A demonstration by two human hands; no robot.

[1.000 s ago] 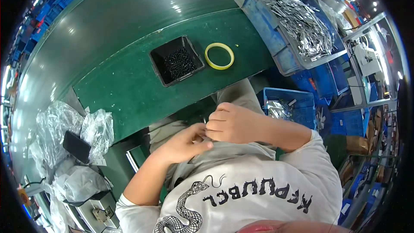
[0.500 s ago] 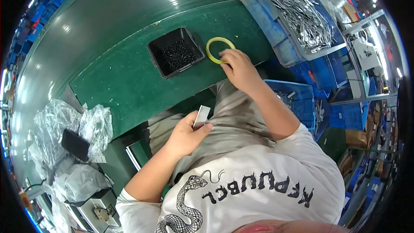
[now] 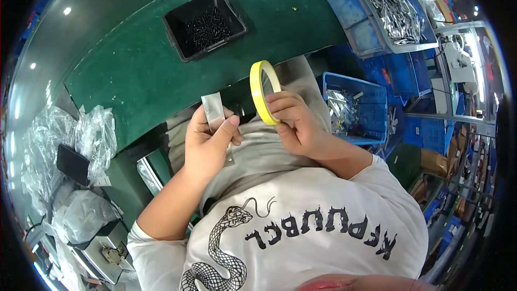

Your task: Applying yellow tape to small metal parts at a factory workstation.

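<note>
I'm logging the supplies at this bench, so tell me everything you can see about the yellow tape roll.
The yellow tape roll is a thin, narrow ring with a wide open centre, bright yellow and glossy like plastic tape. It is off the table, held upright and nearly edge-on to the camera, above the person's lap in front of the green table's edge. The right hand grips its lower part with the fingertips. Nothing else touches it; the left hand, holding a small grey metal strip, is close beside it.
</note>
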